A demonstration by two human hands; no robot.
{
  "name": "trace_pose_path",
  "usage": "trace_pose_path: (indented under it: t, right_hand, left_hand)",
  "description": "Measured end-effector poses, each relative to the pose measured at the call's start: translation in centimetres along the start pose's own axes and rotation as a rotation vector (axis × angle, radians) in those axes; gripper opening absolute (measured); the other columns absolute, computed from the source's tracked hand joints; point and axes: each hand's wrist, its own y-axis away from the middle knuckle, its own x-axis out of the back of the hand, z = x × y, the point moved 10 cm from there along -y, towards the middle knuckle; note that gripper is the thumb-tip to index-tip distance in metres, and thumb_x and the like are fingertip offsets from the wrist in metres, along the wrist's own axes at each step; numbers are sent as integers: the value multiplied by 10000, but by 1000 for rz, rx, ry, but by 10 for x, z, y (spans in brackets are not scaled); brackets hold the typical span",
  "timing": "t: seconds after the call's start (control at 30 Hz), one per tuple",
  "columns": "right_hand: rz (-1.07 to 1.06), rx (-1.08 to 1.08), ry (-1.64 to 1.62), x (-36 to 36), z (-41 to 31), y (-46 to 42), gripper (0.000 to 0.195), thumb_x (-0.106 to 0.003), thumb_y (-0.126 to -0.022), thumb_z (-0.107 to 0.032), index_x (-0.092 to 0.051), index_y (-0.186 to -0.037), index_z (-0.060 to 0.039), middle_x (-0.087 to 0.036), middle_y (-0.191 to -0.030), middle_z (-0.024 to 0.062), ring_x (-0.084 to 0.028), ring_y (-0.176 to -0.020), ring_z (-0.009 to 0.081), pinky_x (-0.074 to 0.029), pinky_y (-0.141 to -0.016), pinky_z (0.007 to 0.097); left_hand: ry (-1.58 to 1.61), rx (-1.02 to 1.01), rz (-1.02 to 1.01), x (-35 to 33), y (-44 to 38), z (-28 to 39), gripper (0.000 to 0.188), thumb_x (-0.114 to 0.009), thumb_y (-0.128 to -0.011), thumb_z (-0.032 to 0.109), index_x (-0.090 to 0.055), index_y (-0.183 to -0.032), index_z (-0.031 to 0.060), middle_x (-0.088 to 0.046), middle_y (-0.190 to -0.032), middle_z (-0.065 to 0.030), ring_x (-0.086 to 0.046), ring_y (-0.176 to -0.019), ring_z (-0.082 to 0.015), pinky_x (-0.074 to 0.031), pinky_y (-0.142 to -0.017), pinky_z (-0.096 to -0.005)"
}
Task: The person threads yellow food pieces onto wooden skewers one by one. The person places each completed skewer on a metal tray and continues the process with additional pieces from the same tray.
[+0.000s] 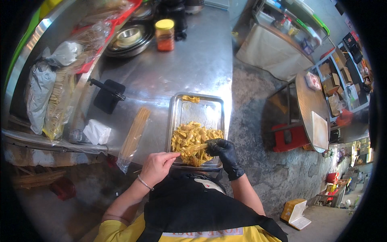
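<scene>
A shallow metal tray (199, 110) lies at the table's near right edge with a heap of yellow marinated meat pieces (193, 130) in its near half. My right hand (225, 154), in a black glove, pinches a strip of the meat (195, 149) above the heap. My bare left hand (157, 166) has its thumb and forefinger together at the strip's other end. Behind that hand the end of a thin bamboo skewer (137, 171) pokes out; the fingers hide the rest. One small meat piece (190, 99) sits at the tray's far rim.
A bundle of bamboo skewers (134, 130) in a plastic bag lies left of the tray, near tissues (97, 132) and a black stand (109, 96). Farther off are a yellow-lidded jar (165, 34) and stacked metal bowls (130, 40). A round table (308, 99) stands right.
</scene>
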Motion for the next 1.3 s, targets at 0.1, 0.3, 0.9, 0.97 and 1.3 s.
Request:
trace_pose_path:
  t: [0.1,0.3,0.9,0.97,1.3]
  right_hand:
    - [20,-9,44,1,-1,-1,229,-637,-907,-114,-671,-1093,14,-703,-892,71,-659,-776,122,-519,-691,245]
    - [-5,65,73,-7,-16,3,226,-636,-901,-91,-667,-1097,19,-702,-901,70,-652,-798,108,-518,-698,240]
    - [62,-69,-271,-3,19,1,277,-626,-913,-154,-629,-1143,1,-672,-1014,77,-653,-878,158,-511,-758,258]
    - [57,-11,-179,-2,7,1,259,-633,-911,-141,-660,-1117,16,-696,-965,77,-663,-824,146,-514,-744,247]
    - [-42,26,152,-37,-9,14,210,-665,-863,-28,-686,-1062,35,-712,-945,81,-645,-822,116,-533,-751,272]
  left_hand:
    - [-97,-9,-8,0,1,4,174,-616,-861,84,-715,-1001,60,-672,-823,-158,-654,-739,-315,-512,-649,-368]
    - [-165,-11,16,0,3,7,177,-607,-854,112,-720,-990,115,-658,-791,-130,-635,-715,-333,-506,-636,-413]
    - [-109,-2,-2,5,-2,15,186,-595,-861,109,-713,-1004,97,-664,-816,-141,-642,-754,-339,-512,-671,-410]
    - [-164,11,-5,5,-2,14,180,-599,-860,122,-716,-996,112,-658,-797,-130,-638,-739,-337,-508,-657,-415]
    - [-256,24,14,-11,-4,18,175,-605,-857,127,-718,-990,116,-623,-736,-126,-625,-688,-333,-498,-618,-433]
